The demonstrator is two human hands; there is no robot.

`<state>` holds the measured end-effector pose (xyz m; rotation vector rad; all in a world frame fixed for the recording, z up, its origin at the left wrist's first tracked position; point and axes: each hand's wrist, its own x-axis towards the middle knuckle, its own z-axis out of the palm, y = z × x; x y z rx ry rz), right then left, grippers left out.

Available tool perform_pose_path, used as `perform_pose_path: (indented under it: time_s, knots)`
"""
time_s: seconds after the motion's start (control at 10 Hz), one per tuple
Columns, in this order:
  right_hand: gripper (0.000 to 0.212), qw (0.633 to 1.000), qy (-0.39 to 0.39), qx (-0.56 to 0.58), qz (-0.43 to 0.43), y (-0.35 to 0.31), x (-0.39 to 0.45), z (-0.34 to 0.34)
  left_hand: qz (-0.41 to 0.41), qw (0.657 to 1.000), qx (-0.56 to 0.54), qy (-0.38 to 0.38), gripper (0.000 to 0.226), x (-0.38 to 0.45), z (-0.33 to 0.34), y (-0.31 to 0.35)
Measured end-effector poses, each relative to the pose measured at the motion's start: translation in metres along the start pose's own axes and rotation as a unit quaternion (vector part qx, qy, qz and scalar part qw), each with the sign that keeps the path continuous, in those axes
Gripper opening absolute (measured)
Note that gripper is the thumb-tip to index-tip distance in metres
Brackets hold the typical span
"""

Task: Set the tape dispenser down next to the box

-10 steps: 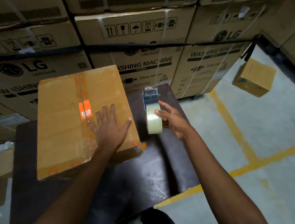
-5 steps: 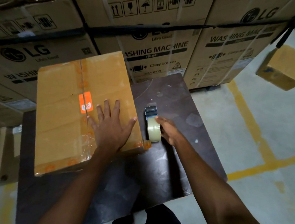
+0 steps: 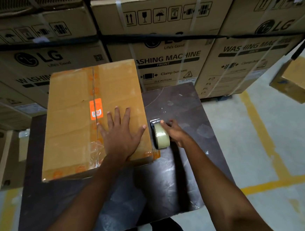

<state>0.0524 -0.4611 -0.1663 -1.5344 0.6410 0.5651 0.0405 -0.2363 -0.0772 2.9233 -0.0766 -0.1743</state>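
Note:
A taped cardboard box [image 3: 75,121] with an orange sticker lies on a dark table [image 3: 153,188]. My left hand [image 3: 121,137] rests flat on the box's near right part, fingers spread. Just right of the box a tape dispenser [image 3: 160,136] with a clear tape roll stands on the table. My right hand [image 3: 176,134] grips the dispenser from its right side, fingers curled round it.
Stacked washing machine cartons [image 3: 170,46] form a wall right behind the table. A smaller cardboard box [image 3: 297,82] sits on the floor at the far right. Yellow lines [image 3: 263,139] mark the grey floor to the right. My legs show below the table's near edge.
My right hand has lowered the tape dispenser from mid-air down onto the table beside the box. My left hand has stayed flat on the box.

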Motion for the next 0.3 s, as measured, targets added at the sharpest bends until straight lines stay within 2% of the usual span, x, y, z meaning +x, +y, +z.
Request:
perform_pose_path:
  time_s: [0.1,0.2,0.3]
  knots:
    - [0.099,0.99,0.04,-0.123,-0.055,-0.01,-0.014,-0.001,-0.005,1.0,-0.01,-0.013,0.092,0.001,-0.003,0.0]
    - [0.094,0.954,0.081,-0.252,-0.143,-0.04,-0.046,-0.002,-0.014,0.999,-0.033,-0.015,0.092,-0.002,-0.014,0.001]
    - [0.086,0.917,0.099,-0.316,-0.224,-0.069,-0.067,0.004,-0.006,0.999,-0.043,0.009,0.089,0.004,-0.029,-0.002]
